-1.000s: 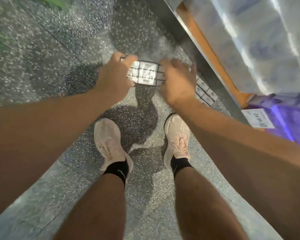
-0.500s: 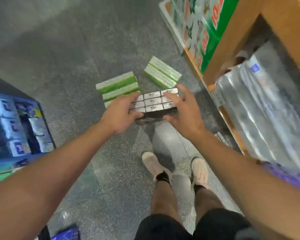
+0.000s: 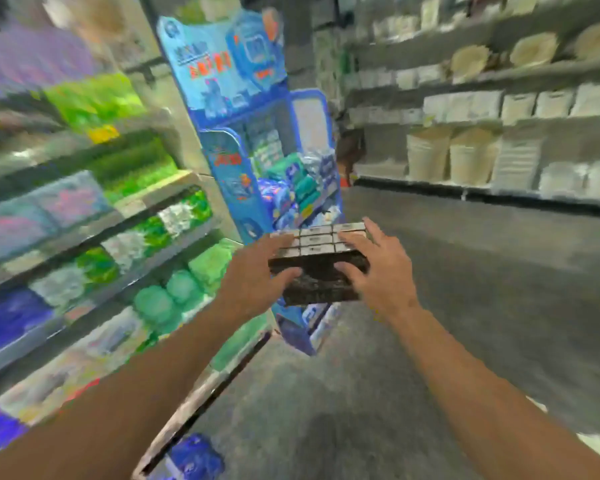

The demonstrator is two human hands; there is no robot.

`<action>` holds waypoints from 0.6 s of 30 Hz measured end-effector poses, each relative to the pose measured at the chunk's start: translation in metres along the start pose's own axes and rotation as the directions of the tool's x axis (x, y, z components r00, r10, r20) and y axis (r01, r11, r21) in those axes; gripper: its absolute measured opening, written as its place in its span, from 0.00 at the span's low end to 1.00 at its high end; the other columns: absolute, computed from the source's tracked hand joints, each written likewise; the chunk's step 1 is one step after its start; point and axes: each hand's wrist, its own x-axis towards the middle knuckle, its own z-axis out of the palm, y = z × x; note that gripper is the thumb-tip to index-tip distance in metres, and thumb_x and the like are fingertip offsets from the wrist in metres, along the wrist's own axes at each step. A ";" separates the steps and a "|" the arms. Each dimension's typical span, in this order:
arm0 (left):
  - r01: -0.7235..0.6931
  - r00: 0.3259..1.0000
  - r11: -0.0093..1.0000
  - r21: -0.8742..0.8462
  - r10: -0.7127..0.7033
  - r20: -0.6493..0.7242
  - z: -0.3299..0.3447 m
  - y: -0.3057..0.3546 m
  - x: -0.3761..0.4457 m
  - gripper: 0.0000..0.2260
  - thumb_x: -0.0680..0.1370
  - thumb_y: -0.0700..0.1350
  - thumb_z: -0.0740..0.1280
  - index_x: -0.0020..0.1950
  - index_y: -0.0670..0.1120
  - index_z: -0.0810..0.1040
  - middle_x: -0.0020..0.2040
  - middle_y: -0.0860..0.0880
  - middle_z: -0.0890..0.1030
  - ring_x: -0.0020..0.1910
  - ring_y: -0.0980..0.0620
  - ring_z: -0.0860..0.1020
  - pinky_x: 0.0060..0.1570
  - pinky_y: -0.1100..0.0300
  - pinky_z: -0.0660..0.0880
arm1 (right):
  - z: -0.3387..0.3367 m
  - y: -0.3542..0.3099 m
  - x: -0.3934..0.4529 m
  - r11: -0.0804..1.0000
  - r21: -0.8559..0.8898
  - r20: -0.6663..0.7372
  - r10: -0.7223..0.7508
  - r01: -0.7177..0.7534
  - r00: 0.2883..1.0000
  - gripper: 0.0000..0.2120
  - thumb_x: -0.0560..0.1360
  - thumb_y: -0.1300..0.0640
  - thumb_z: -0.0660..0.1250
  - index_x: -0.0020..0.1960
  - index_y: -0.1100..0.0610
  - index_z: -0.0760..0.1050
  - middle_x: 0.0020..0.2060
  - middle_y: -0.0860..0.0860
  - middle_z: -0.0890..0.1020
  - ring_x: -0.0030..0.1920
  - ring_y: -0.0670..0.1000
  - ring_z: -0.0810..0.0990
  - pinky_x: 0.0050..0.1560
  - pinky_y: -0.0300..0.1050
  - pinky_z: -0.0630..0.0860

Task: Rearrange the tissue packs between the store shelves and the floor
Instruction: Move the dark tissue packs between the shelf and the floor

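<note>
Head view: both hands [image 3: 253,271] [image 3: 378,271] grip the tissue pack [image 3: 317,263], now raised from floor level.

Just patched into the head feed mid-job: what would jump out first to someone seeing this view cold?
Dead centre, the left hand and right hand grip a dark tissue pack from either side, held up in the aisle. Right behind it stands a tall blue display stand. On the left, shelves crowded with green and purple packs run toward it, though blurred.
</note>
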 end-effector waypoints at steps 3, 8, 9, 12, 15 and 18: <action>0.100 0.978 0.992 0.083 -0.083 -0.194 -0.093 -0.060 0.004 0.22 0.70 0.47 0.75 0.63 0.49 0.78 0.60 0.48 0.80 0.60 0.48 0.77 0.60 0.64 0.65 | 0.058 -0.099 0.058 0.983 0.106 0.015 -0.152 0.150 0.988 0.23 0.67 0.51 0.78 0.62 0.51 0.79 0.69 0.61 0.72 0.56 0.64 0.78 0.60 0.53 0.71; 0.171 0.909 0.964 0.203 -0.075 -0.411 -0.210 -0.135 0.013 0.19 0.73 0.44 0.73 0.63 0.46 0.78 0.61 0.45 0.80 0.62 0.45 0.76 0.64 0.55 0.69 | 0.138 -0.221 0.120 0.913 0.237 0.012 -0.344 0.331 0.939 0.31 0.62 0.53 0.81 0.63 0.52 0.78 0.70 0.62 0.71 0.59 0.66 0.76 0.65 0.55 0.69; 0.189 0.901 0.955 0.229 -0.076 -0.427 -0.226 -0.147 0.016 0.19 0.73 0.44 0.72 0.64 0.46 0.78 0.61 0.45 0.79 0.62 0.45 0.76 0.64 0.52 0.69 | 0.152 -0.239 0.131 0.905 0.250 -0.008 -0.354 0.345 0.935 0.31 0.61 0.54 0.81 0.63 0.52 0.78 0.69 0.61 0.72 0.59 0.65 0.76 0.64 0.52 0.67; 0.239 0.877 0.919 0.314 -0.065 -0.476 -0.264 -0.184 0.031 0.19 0.74 0.46 0.71 0.65 0.48 0.77 0.62 0.44 0.78 0.62 0.42 0.74 0.64 0.50 0.69 | 0.193 -0.280 0.163 0.870 0.317 -0.052 -0.383 0.379 0.922 0.31 0.62 0.57 0.80 0.64 0.52 0.78 0.68 0.56 0.74 0.60 0.62 0.76 0.64 0.51 0.68; 0.303 0.847 0.880 0.367 -0.072 -0.526 -0.288 -0.216 0.058 0.19 0.76 0.48 0.69 0.67 0.49 0.75 0.64 0.44 0.76 0.64 0.42 0.72 0.64 0.51 0.67 | 0.231 -0.307 0.205 0.827 0.336 -0.105 -0.443 0.451 0.890 0.30 0.65 0.59 0.78 0.65 0.52 0.77 0.68 0.52 0.75 0.59 0.61 0.75 0.62 0.52 0.71; 0.363 0.805 0.850 0.382 -0.079 -0.588 -0.304 -0.248 0.100 0.21 0.77 0.50 0.68 0.69 0.51 0.73 0.70 0.41 0.70 0.70 0.42 0.66 0.69 0.51 0.63 | 0.268 -0.321 0.260 0.787 0.336 -0.172 -0.489 0.517 0.855 0.29 0.67 0.61 0.77 0.66 0.52 0.76 0.68 0.52 0.74 0.57 0.60 0.75 0.60 0.49 0.69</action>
